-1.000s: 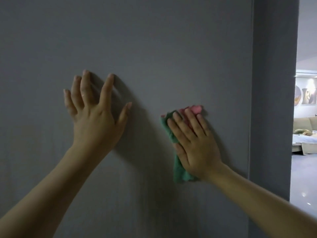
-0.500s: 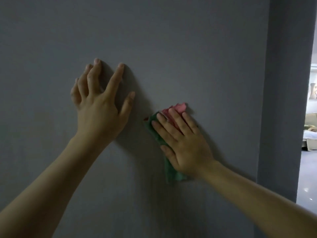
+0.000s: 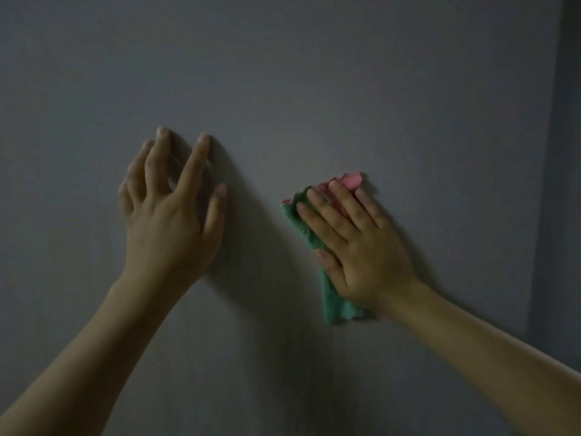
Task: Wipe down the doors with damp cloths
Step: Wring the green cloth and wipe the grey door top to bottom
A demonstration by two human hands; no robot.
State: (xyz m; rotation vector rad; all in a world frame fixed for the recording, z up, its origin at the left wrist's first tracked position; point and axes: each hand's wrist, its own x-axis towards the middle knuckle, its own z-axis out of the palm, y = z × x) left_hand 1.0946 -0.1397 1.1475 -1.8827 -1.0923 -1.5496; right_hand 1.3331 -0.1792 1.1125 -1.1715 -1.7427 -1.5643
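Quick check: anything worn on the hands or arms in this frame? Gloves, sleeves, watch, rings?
Nothing visible. The left hand and the right hand are both bare, with no gloves and no rings that can be made out in the dim light. Both forearms are uncovered down to the frame edge, no sleeves, and neither wrist carries a watch or band. Nails are short.

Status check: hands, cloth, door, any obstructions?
Right hand flat, pressing green-pink cloth on grey door. Left hand bare, fingertips on door. Nothing in the way.

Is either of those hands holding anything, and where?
The right hand presses a green and pink cloth flat against the door, covering its middle. The left hand holds nothing.
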